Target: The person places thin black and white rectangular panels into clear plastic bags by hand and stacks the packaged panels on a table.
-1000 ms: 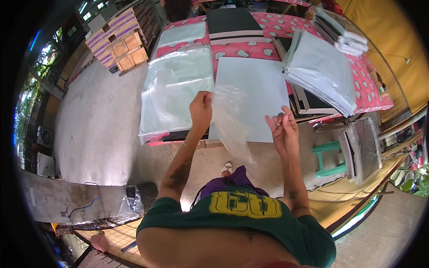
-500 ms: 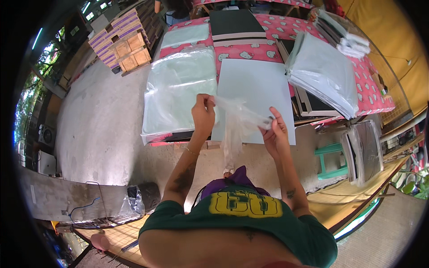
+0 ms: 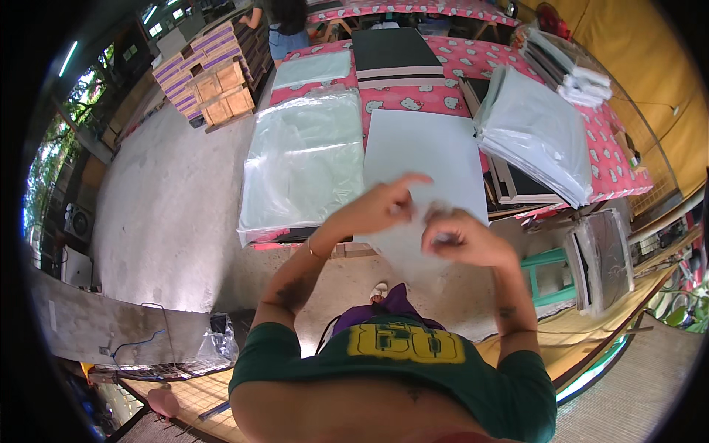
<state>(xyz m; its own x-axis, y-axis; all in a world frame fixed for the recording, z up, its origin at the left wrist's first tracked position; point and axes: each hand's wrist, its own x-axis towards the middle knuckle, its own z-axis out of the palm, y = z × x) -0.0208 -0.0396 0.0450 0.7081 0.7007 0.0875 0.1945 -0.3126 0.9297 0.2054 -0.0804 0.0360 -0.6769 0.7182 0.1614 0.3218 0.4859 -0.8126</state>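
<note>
A thin clear plastic sheet [image 3: 410, 247], bunched and smeared by motion, hangs between my hands over the table's front edge. My right hand [image 3: 469, 238] has its fingers curled round toward the thumb, gripping the plastic. My left hand [image 3: 377, 207] is close beside it, index finger stretched out and the others bent; blur hides whether it also pinches the plastic. Beneath and beyond my hands lies a large pale grey-white board [image 3: 421, 148]. Left of it rests a stack of pale sheets in clear plastic [image 3: 303, 162].
The table has a pink patterned cover [image 3: 473, 55]. On it lie black boards [image 3: 395, 52], a smaller pale stack [image 3: 314, 69] and plastic-wrapped sheets [image 3: 535, 129] at right. A green stool [image 3: 546, 277] stands below. Boxes [image 3: 218, 74] and another person [image 3: 284, 26] are at the far left.
My hands have drawn closer together, the left moving right and the right turning inward. The plastic stretched between them is now bunched lower. More of the other person shows.
</note>
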